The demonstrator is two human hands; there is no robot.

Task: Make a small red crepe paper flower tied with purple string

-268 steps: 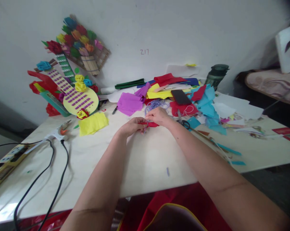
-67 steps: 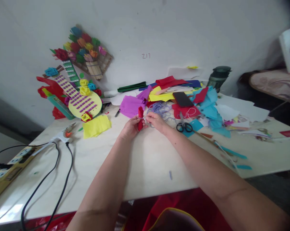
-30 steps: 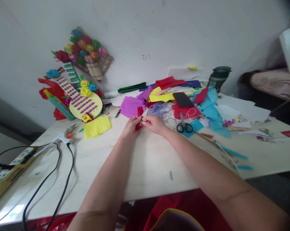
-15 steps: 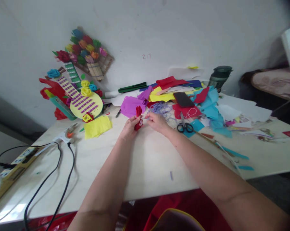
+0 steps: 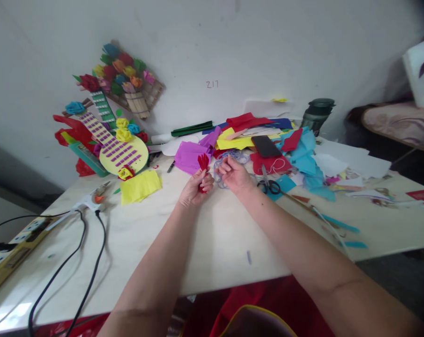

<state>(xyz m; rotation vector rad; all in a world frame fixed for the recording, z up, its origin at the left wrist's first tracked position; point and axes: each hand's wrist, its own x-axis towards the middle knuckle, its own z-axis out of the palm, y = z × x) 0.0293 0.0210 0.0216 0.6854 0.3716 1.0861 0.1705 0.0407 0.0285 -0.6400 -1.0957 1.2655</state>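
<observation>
My left hand [image 5: 197, 186] is closed around a small bundle of pleated red crepe paper [image 5: 204, 163], whose folds fan out above the fingers. A little to its right, my right hand [image 5: 235, 174] is raised with curled fingers, pinching what looks like an end of the lavender string; the strand itself is too thin to follow. Behind that hand lies a loose tangle of lavender string [image 5: 240, 157]. Purple paper [image 5: 190, 158] rests just beyond my left hand. Black-handled scissors [image 5: 269, 186] lie to the right of my right hand.
A glue gun [image 5: 92, 202] and cables lie left, near yellow paper [image 5: 140, 187]. A guitar-shaped craft [image 5: 123, 157] with paper flowers leans at the wall. Coloured paper, a phone [image 5: 266, 146], blue scraps [image 5: 308, 161] and a dark bottle [image 5: 317, 114] line the back and right.
My right hand has moved slightly right and up, its fingers turned upward. My left fingers have wrapped more fully round the red paper bundle. The view has shifted slightly.
</observation>
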